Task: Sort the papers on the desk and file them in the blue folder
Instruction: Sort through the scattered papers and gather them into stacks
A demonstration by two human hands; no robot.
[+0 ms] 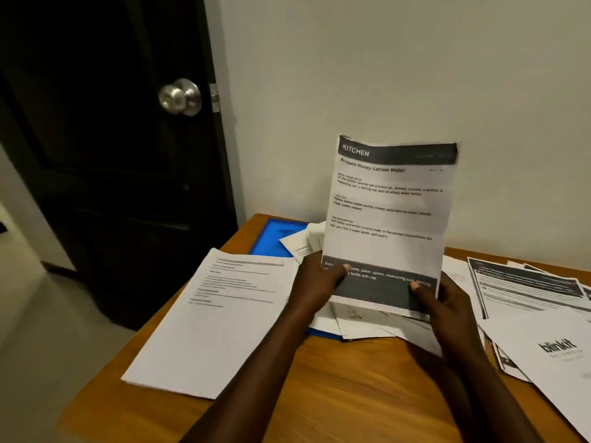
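Two hands (319,279) (447,303), one sheet (390,212), one folder (271,235)

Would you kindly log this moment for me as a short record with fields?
sheet: headed KITCHEN, held upright over the desk
left hand: grips its lower left corner
right hand: grips its lower right corner
folder: blue, flat on desk, partly under papers
left stack: printed pages, desk's left side
right pile: loose printed pages

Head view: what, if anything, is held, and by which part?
The KITCHEN sheet, held by its bottom corners: left hand lower left, right hand lower right.
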